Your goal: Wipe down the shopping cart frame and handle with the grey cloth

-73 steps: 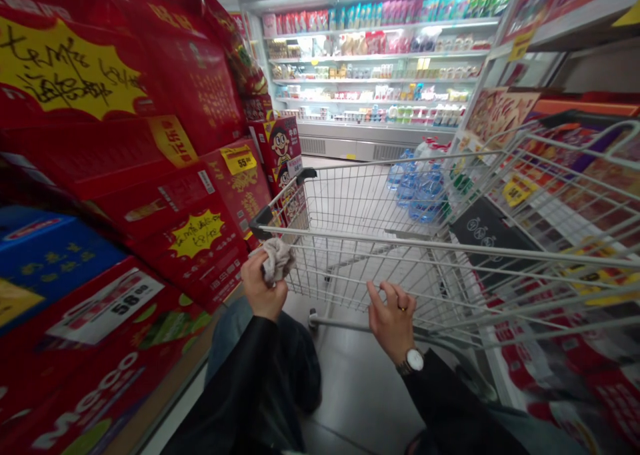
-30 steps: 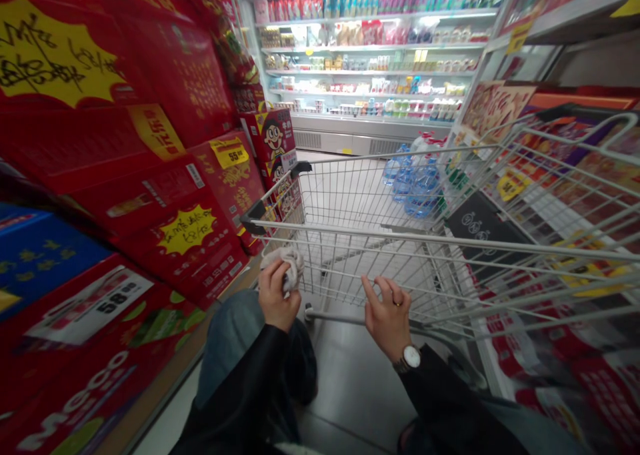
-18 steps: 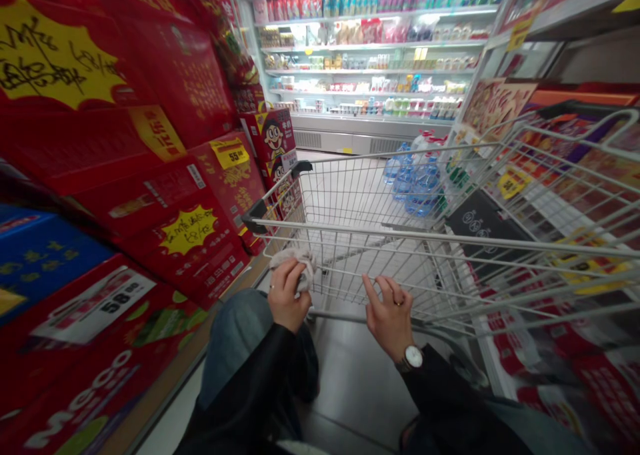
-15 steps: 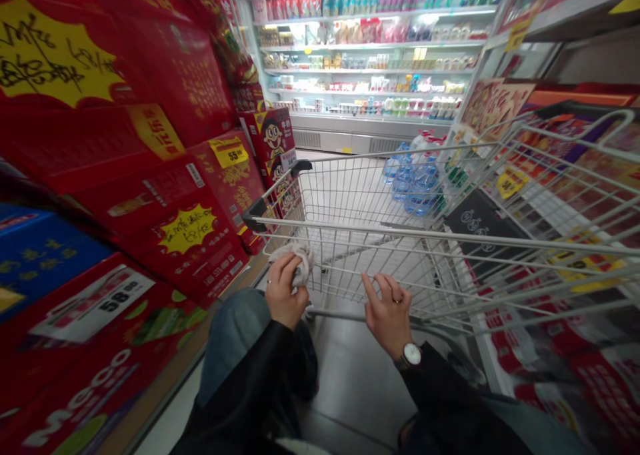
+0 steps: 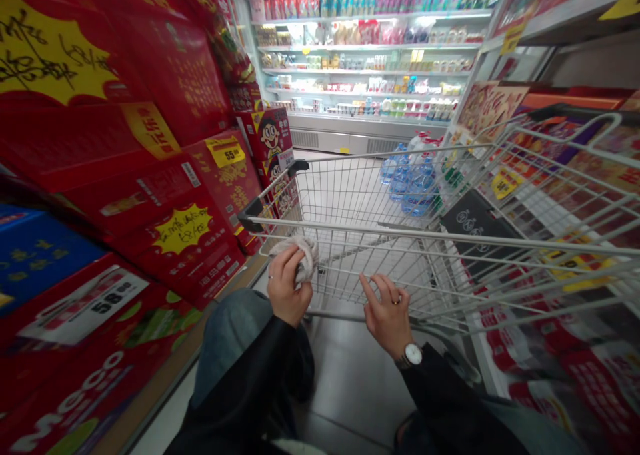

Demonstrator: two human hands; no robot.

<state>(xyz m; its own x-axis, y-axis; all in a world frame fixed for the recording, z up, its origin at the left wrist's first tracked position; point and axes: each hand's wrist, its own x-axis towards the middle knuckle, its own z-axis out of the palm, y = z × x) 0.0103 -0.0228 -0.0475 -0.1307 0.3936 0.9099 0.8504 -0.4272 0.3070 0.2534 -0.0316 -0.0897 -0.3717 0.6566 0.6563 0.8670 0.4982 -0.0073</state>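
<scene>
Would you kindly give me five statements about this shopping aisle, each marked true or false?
1. The left hand holds a crumpled greyish-white cloth. True.
2. The right hand has a bare wrist. False: it wears a round white-faced wristwatch.
3. The grey metal-wire shopping cart has black corner pieces. True.
4. The stack at far left is all green. False: it is mainly red cardboard cartons.
5. One yellow rectangular price tag shows 55. True.

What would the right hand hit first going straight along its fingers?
Most likely the shopping cart's near wire side panel. It lies just past the fingertips of the right hand; depth is unclear, so they may already be touching it.
</scene>
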